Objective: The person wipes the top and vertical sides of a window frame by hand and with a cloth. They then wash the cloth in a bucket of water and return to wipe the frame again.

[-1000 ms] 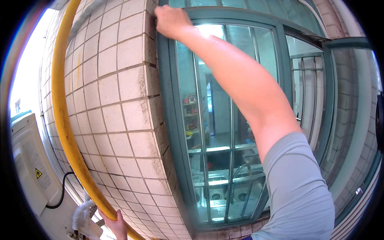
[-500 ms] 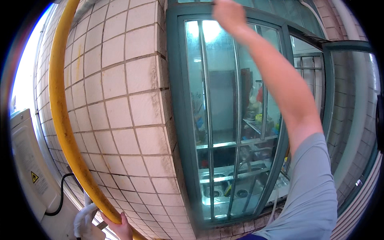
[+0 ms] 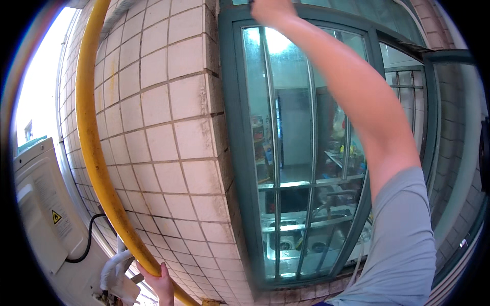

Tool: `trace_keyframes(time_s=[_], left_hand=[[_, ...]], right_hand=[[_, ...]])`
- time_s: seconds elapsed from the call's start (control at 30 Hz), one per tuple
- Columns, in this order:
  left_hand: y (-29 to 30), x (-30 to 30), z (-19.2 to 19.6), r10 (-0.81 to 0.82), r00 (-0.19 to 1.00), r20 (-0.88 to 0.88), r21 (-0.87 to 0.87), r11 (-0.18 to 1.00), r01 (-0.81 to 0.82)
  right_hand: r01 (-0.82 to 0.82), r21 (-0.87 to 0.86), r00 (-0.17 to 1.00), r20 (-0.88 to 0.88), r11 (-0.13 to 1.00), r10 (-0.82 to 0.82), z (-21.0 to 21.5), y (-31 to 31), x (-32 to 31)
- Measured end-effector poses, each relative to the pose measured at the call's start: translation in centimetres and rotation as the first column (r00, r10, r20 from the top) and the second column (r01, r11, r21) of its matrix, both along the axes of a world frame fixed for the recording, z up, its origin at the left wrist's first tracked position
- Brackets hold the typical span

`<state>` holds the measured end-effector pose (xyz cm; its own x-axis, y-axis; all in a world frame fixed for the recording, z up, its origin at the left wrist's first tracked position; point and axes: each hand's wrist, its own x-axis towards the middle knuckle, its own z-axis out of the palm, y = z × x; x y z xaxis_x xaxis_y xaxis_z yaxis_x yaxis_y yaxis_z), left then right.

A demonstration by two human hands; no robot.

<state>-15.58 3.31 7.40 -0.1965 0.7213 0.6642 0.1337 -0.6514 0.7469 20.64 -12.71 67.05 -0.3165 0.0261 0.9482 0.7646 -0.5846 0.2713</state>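
Low in the picture, my left hand [image 3: 160, 283] is closed round a long yellow pipe [image 3: 88, 112], its thumb along the right side. The pipe rises in a curve beside a tiled wall. High up, my right arm stretches across a green-framed window [image 3: 293, 102]. My right hand [image 3: 273, 11] is closed in front of the top of the frame, partly cut off by the picture's upper edge. A small dark bit shows at its left side; what it belongs to is hidden.
White tiles [image 3: 168, 137] cover the wall between pipe and window. On the left stands a pale outdoor unit [image 3: 43, 199] with a black cable [image 3: 88, 244] and wrapped tubing [image 3: 109, 273]. Metal bars and a sink [image 3: 286, 245] show behind the glass. An opened window sash [image 3: 451, 57] is at right.
The view has shifted, so the wall, pipe and window lie farther right. My right hand has moved left along the top of the window. My left hand stays on the yellow pipe.
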Motion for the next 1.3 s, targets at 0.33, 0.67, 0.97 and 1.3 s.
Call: trace_keyframes(time_s=[0.33, 0.67, 0.97, 1.3], left_hand=[[-0.8, 0.6, 0.4, 0.018, 0.999, -0.032, -0.003, 1.0, -0.018], [1.8, 0.6, -1.0, 0.026, 0.995, -0.097, 0.063, 0.998, -0.019], [0.6, 2.1, 0.0, -0.064, 0.996, -0.061, -0.062, 0.996, 0.061], [1.4, -0.7, -1.0, 0.083, 0.988, -0.132, 0.085, 0.994, -0.072]], right_hand=[[-0.35, -0.187, 0.925, -0.226, 0.918, 0.306, -7.9, 5.0, -4.9], [-0.518, -0.482, 0.85, -0.383, 0.707, 0.362, -37.7, 1.2, -3.7], [-0.187, -0.274, 0.97, 0.099, 0.943, 0.221, -14.1, 0.1, -0.2], [-0.306, -0.533, 0.937, -0.02, 0.789, 0.35, -37.3, 0.6, -1.4]])
